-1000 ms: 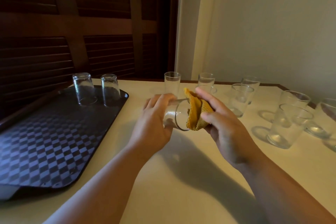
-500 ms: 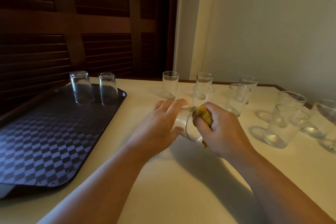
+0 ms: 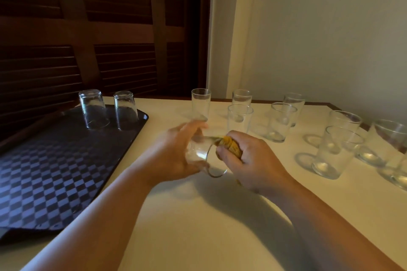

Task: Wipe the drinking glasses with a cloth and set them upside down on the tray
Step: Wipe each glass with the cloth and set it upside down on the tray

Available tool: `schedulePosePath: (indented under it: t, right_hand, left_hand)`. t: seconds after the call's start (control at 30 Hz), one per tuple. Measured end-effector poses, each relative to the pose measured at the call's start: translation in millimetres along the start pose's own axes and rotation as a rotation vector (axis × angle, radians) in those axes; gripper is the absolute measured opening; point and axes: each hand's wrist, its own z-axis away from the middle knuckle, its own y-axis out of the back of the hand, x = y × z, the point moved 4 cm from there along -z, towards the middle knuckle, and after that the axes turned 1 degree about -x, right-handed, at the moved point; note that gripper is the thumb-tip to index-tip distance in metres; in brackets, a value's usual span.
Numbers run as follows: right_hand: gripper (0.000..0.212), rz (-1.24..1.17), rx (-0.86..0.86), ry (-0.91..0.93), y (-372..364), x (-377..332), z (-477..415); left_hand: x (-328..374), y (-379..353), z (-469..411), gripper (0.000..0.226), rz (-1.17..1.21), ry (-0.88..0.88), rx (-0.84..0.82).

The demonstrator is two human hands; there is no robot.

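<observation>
While the glass lies sideways over the table, left hand wraps its body and right hand bunches yellow cloth at its rim. Rec.: firm hold, rotate glass w/ light pressure. Tray sits at left.

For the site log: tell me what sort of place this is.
Likely a home dining or kitchen area: a cream table against a plain wall, dark louvred wooden shutters behind it, and upright drinking glasses beside a checkered serving tray.
</observation>
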Motion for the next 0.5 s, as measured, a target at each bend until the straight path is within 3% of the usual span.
schedulePosePath:
  t: [0.07,0.1,0.2,0.23,0.3,0.4,0.43,0.5]
  right_hand:
    - [0.023,0.117,0.041,0.085,-6.0,1.0,1.4]
    - [0.023,0.041,0.088,-0.018,-7.4,1.6,0.6]
    - [0.026,-0.685,0.042,-0.64,-22.9,4.6,5.5]
    - [0.026,-0.796,-0.009,-0.725,-24.7,1.3,7.4]
    - [0.025,-0.666,-0.049,-0.604,-19.4,1.4,5.2]
    - [0.024,-0.083,0.01,-0.126,0.2,5.7,-2.4]
    - [0.024,0.009,0.021,-0.012,0.3,3.8,-2.8]
    - [0.026,-0.026,0.103,-0.036,-6.4,2.7,-1.1]
  left_hand:
    - [-0.1,-4.2,3.5,0.054,-0.029,0.01,0.005]
    - [3.2,-5.5,3.4,0.047,-0.088,0.033,0.08]
    - [19.7,-7.9,-4.2,0.04,-0.363,0.109,0.31]
    - [22.3,-6.9,-6.9,0.042,-0.388,0.1,0.348]
    - [17.5,-3.3,-7.2,0.051,-0.293,0.037,0.313]
    - [-1.3,1.0,-1.2,0.075,0.01,0.019,0.038]
    - [-4.0,-0.3,2.2,0.076,0.059,0.036,-0.038]
    - [-2.1,-3.0,3.9,0.059,-0.009,0.012,0.039]
